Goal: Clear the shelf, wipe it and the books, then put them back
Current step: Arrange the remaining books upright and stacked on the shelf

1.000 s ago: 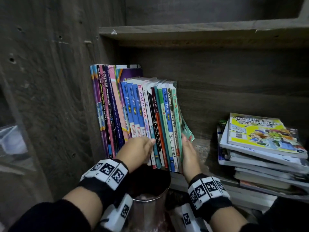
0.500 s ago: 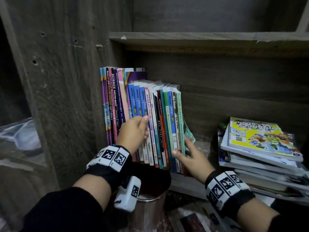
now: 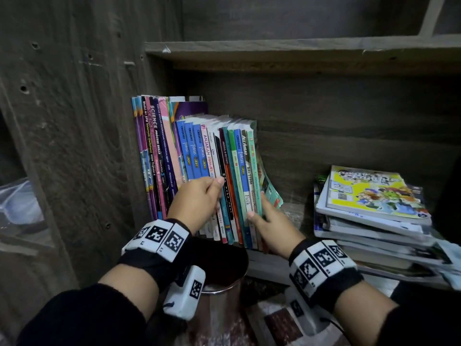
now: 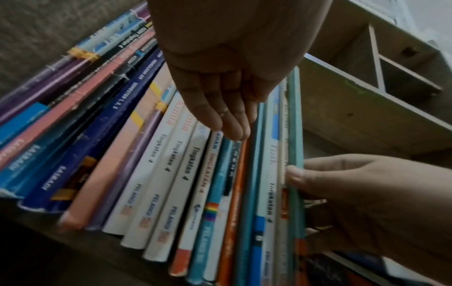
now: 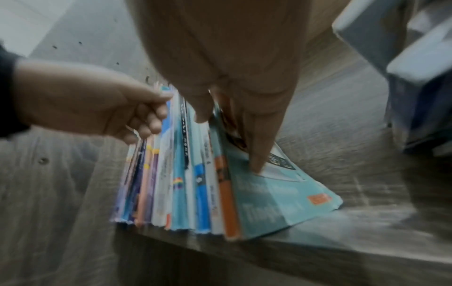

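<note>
Place: home study corner, seemingly.
Evidence: wood-grain shelf (image 3: 294,211) held upright school workbooks (image 3: 199,151), a flat stack (image 3: 369,236) topped by a comic (image 3: 374,193).

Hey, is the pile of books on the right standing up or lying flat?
Lying flat: the pile is stacked covers up on the shelf, yellow comic on top.

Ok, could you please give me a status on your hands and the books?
Left hand on upright books, grip unclear. Right hand pinching teal end book. Flat stack right, apart.
</note>
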Tool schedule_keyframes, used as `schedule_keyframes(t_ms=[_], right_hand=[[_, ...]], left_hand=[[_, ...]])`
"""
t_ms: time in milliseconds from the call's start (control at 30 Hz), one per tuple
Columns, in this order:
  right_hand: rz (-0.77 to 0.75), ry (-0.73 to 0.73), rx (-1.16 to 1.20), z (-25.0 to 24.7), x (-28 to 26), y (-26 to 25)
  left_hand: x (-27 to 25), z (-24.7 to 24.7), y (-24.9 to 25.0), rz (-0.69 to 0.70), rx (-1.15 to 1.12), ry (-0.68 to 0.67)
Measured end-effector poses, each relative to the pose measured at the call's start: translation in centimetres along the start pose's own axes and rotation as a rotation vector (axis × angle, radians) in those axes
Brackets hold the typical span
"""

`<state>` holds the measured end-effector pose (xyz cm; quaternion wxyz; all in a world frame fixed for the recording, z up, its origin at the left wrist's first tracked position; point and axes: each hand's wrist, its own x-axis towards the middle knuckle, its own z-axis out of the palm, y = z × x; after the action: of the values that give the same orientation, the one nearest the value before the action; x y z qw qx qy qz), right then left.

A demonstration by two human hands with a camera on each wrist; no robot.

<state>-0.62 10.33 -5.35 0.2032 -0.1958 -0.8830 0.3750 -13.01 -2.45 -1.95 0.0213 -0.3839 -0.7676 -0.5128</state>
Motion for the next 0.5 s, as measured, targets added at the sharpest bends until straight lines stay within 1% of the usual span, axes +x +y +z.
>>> schedule_keyframes(t_ms=[100,167,267,333,433,500], right_hand=[[0.029,0.013,-0.071,-1.3,-0.1,-0.7],[0.035,0.02,-0.075,-1.7,-0.3,-1.4],[0.056,0.034,-0.12,-2.8,-0.5,-2.3],[0.069,0.127,-0.136,-4.4,-0.8,-3.0],[0.052,0.339,-0.129,-8.2,-2.0,-3.3],[0.084,0.462,-0.183,-11.2,-3.4,-2.9]], left_hand=[[-0.9,0.7,1.3,-0.005,0.021,-0.026],[-1.5,1.5,2.1,-0.017,0.016,-0.036],[-2.2,3.0,2.7,-0.036,0.005,-0.088],[-2.5,4.0,3.2,-0.031,-0.009,-0.125],[-2.9,5.7,4.7,-0.027,-0.065,-0.16],[-3.1,7.1,5.8,-0.045,-0.14,-0.21]])
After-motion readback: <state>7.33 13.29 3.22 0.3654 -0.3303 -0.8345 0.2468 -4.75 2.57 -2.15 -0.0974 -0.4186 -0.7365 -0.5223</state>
